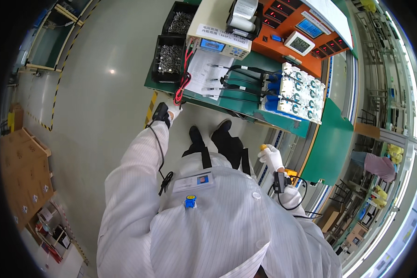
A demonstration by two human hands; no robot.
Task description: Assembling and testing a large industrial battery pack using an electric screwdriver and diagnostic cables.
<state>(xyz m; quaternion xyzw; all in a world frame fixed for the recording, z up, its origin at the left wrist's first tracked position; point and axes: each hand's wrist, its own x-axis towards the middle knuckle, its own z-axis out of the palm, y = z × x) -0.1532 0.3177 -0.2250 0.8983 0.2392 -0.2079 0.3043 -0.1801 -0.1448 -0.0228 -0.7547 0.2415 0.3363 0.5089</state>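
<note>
Beside the left part of the green table (236,107), the white-gloved left hand (173,111) was at the lower end of the looped red leads (183,82); whether it gripped them I could not tell. Farther right, away from the table edge, the right hand (271,157) pinched a small yellow-orange piece (263,147) at its fingertips. On the table, the leads hung beside the beige meter (224,48), near a black bin (163,78) of metal parts.
</note>
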